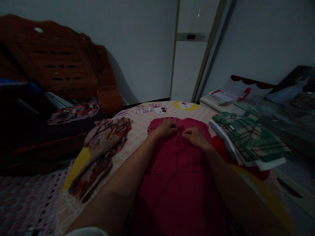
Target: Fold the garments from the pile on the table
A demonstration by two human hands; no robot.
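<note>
A dark pink garment (177, 193) lies spread on the patterned cloth of a round table (141, 123), its far end away from me. Near that far end my left hand (167, 127) has its fingers curled together on the fabric, left of the middle. My right hand (194, 136) pinches at the fabric just right of the middle, thumb and fingertips together. Small creases run between the two hands. What exactly the fingertips hold is too small and dim to make out, apart from the pink cloth around them.
A crumpled floral garment (105, 139) lies on the left of the table. Folded clothes with green plaid on top (251, 136) are stacked at the right. Beyond are a wooden bench (56, 65), papers (221, 97) and a tall white unit (188, 65).
</note>
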